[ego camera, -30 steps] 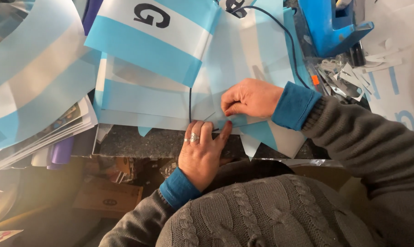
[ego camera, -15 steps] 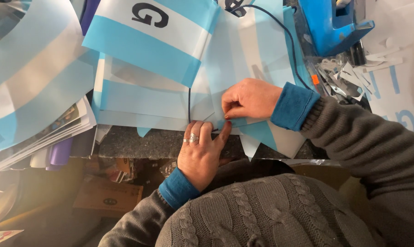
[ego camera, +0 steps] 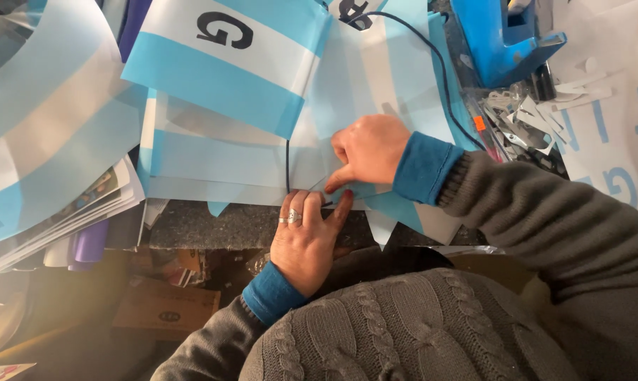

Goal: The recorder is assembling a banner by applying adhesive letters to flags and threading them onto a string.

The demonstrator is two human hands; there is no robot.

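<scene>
My left hand [ego camera: 307, 238], with rings on two fingers, presses its fingertips on the near edge of a light blue and white paper flag [ego camera: 213, 166] at the counter's edge. My right hand [ego camera: 367, 151] rests on the same flag, its index finger pointing down onto the folded edge beside a thin dark cord [ego camera: 288, 166]. The cord runs under the fold and loops away past my right wrist. Another blue and white flag with a black letter [ego camera: 223, 53] lies on top, farther away.
More blue and white flags [ego camera: 44, 120] pile at the left over stacked papers [ego camera: 86, 204]. A blue tool [ego camera: 502, 39] and paper scraps [ego camera: 516, 116] sit at the far right. The dark stone counter edge [ego camera: 213, 226] runs below; a cardboard box [ego camera: 167, 307] lies underneath.
Both hands stay pressed on the flag's near edge; they have barely shifted.
</scene>
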